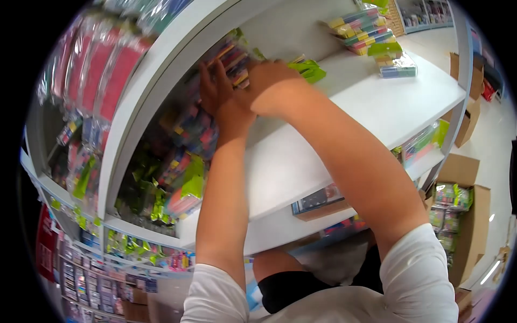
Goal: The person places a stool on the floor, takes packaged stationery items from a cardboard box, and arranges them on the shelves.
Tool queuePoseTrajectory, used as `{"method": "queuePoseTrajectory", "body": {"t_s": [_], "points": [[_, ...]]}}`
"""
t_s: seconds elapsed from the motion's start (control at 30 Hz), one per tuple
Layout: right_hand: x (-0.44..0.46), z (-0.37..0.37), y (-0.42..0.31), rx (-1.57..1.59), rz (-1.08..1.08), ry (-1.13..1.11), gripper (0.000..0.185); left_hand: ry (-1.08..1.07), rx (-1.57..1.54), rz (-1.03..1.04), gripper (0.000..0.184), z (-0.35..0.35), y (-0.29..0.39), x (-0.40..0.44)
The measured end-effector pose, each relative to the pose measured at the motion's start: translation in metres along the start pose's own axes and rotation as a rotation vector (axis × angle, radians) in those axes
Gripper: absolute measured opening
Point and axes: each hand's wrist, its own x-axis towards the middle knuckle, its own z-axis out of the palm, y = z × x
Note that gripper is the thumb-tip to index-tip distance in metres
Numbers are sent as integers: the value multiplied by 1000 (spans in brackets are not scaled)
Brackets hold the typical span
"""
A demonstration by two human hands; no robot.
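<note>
At the inner left end of a white shelf, my left hand (218, 91) is against a stack of small colourful packs (232, 60) in clear plastic. Its fingers are spread and point up along the stack's side. My right hand (273, 81) is bent at the wrist on the stack's other side; motion blurs its fingers and the hand itself partly hides them. Close to the right hand is a bright green wrapper end (309, 70). Below the left hand, more wrapped packs (196, 129) are heaped along the shelf's left side. What the fingertips press on is not clear.
The white shelf board (371, 102) runs to the right, with a pile of packs (366, 32) and a single pack (396, 63) at its far end. A white upright (126, 107) stands at left. An open carton (476, 231) of packs sits on the floor.
</note>
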Motion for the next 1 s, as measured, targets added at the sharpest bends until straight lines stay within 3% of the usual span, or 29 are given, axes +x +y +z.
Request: {"method": "queuePoseTrajectory", "body": {"t_s": [0.07, 0.1, 0.3, 0.37, 0.47, 0.57, 0.6, 0.73, 0.77, 0.83, 0.9, 0.97, 1.0], "points": [[-18, -17, 5, -68, -15, -328, 50, 55, -33, 30, 102, 0, 0, -6], [-29, -17, 12, -42, -7, -311, 50, 63, -60, 8, 98, 1, 4, -6], [-122, -25, 61, 98, -628, 355, 25, 89, -86, 62, 90, -3, 9, -3], [-177, -46, 83, 188, -654, 458, 19, 64, -95, 58, 89, -5, 3, -2], [-282, -64, 169, 105, -377, 407, 19, 99, -11, 188, 82, -4, -2, 1], [-413, -81, 265, -50, 253, 400, 7, 146, 42, 349, 72, 3, -20, 14], [-459, -94, 282, -127, 480, 399, 10, 154, 15, 359, 69, 11, -21, 20], [-602, -144, 313, -353, 908, 415, 13, 213, 34, 483, 61, 21, -40, 40], [-626, -149, 313, -357, 928, 424, 15, 179, -7, 452, 59, 24, -36, 41], [-662, -152, 329, -366, 853, 409, 20, -134, -349, 20, 43, -3, 29, 29], [-672, -142, 325, -273, 962, 263, 25, -89, -101, 147, 40, -11, 9, 53], [-734, -114, 360, -319, 891, 100, 32, -129, 94, 200, 36, -27, -5, 78], [-747, -102, 360, -318, 905, 92, 35, 146, 151, 281, 38, -8, -21, 73]]}}
